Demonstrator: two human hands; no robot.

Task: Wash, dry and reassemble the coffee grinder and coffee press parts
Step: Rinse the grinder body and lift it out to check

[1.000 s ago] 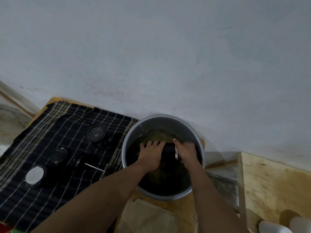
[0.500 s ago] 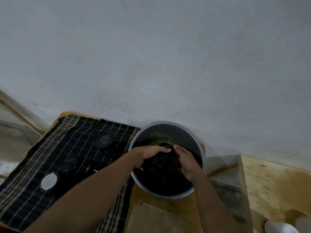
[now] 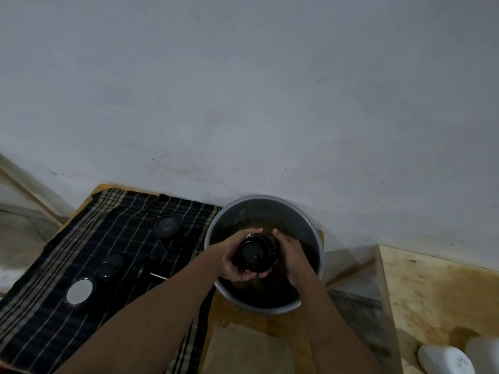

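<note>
A round metal basin (image 3: 310, 225) of dark water stands against the wall. Above it I hold a black cylindrical coffee part (image 3: 255, 255), its round end turned toward me. My left hand (image 3: 232, 261) wraps round its left side and underside. My right hand (image 3: 290, 251) grips its right side. Left of the basin a black striped cloth (image 3: 54, 298) carries other parts: a black round lid (image 3: 167, 225), a small black cap (image 3: 110, 264), a black piece with a metal rod (image 3: 151, 273) and a shiny metal disc (image 3: 80, 291).
The basin and cloth sit on a wooden surface (image 3: 243, 325) beside a grey wall. A lighter wooden board (image 3: 437, 300) lies to the right. Two white objects (image 3: 445, 360) show at the bottom right corner.
Both hands were down in the basin water a second ago. They have since lifted the black part out and now hold it above the water, its end facing me.
</note>
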